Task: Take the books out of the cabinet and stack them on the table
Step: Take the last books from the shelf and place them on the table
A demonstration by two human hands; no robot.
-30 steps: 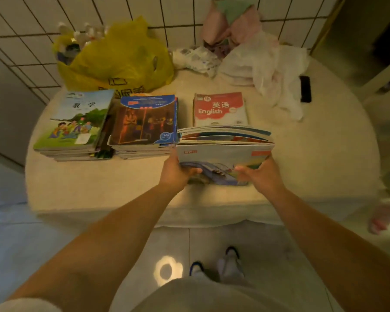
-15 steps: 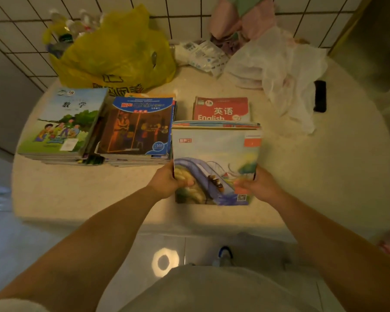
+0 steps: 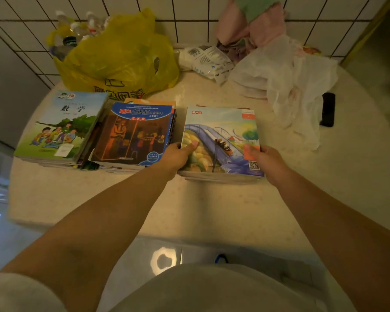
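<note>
Head view looks down on a round pale surface [image 3: 212, 210] set against a tiled wall, its right edge cut off by the frame. Toward the far left edge a yellow plastic bag [image 3: 122, 57] slumps; its dark printed characters are creased and hard to read, and bottle tops poke from its mouth. At the far right a white plastic bag [image 3: 288, 79] lies crumpled with pink cloth [image 3: 252, 25] behind it, a white packet [image 3: 207, 60] with unreadable small print between the two bags, and a dark flat object [image 3: 327, 109] near the right edge, too dim to identify. Three stacks of books sit in a row along the near half. The left stack [image 3: 61, 127] is topped by a cover reading 数学. The middle stack [image 3: 133, 134], touching it, has a blue-banded cover whose title is blurred; an orange book peeks out behind. The right stack [image 3: 221, 136] shows a painted bridge and a QR code, with a red edge of a hidden book beneath. The left hand [image 3: 178, 154] grips this stack's near left corner, thumb on the cover; the right hand [image 3: 263, 158] grips its near right corner likewise.
</note>
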